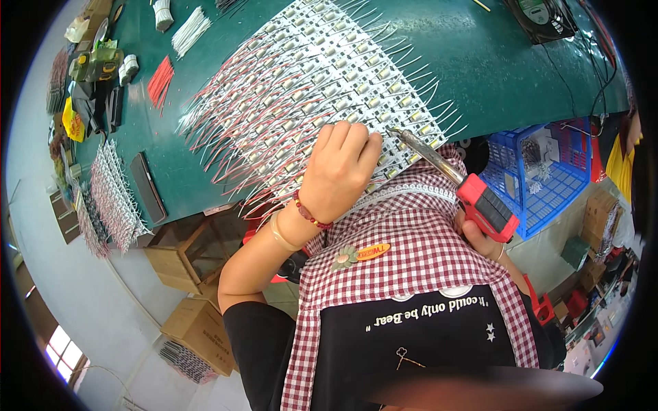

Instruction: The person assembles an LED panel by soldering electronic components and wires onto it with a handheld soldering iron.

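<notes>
A wide panel of small white circuit boards lies on the green table in front of me, with red and white wires fanning from its left side and short white wires along its right edge. My left hand rests over the panel's near part, fingers bent and pressed together; what they pinch is hidden. My right hand is wrapped round the red and black handle of a soldering iron. The iron's metal tip touches or hovers just over the boards, right of my left fingertips; I cannot tell which.
On the green table lie red wires, white wire bundles and a dark flat case. More wired boards hang at the left edge. A black fan-like device stands far right, above a blue plastic basket.
</notes>
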Available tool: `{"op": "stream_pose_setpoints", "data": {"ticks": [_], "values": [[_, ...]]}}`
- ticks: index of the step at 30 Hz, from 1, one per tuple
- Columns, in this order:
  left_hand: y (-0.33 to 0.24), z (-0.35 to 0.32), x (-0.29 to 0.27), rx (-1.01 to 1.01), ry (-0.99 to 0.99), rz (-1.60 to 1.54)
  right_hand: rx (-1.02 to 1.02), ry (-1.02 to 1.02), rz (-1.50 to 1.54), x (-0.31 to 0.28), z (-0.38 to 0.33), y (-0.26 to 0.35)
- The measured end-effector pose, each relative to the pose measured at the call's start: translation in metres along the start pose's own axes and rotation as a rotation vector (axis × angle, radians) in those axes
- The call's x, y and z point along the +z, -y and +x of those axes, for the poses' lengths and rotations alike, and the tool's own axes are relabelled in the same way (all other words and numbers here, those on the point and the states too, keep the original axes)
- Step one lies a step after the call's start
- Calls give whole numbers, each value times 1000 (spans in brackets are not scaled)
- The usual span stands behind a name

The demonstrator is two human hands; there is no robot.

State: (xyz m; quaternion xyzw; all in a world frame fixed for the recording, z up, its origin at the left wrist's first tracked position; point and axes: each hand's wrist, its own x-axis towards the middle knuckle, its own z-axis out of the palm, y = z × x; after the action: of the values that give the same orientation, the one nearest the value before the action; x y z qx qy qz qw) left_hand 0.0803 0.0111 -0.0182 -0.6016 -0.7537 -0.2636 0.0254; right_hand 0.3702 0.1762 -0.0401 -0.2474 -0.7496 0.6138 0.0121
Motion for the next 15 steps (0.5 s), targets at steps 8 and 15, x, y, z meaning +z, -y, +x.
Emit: {"op": "stream_pose_setpoints", "data": {"ticks": [8, 15], "values": [[-6, 5, -9, 33, -63, 124, -9, -48, 49, -1, -5, 3], [-10, -3, 1, -2, -20, -41, -16, -10, 58, -5, -10, -1]]}}
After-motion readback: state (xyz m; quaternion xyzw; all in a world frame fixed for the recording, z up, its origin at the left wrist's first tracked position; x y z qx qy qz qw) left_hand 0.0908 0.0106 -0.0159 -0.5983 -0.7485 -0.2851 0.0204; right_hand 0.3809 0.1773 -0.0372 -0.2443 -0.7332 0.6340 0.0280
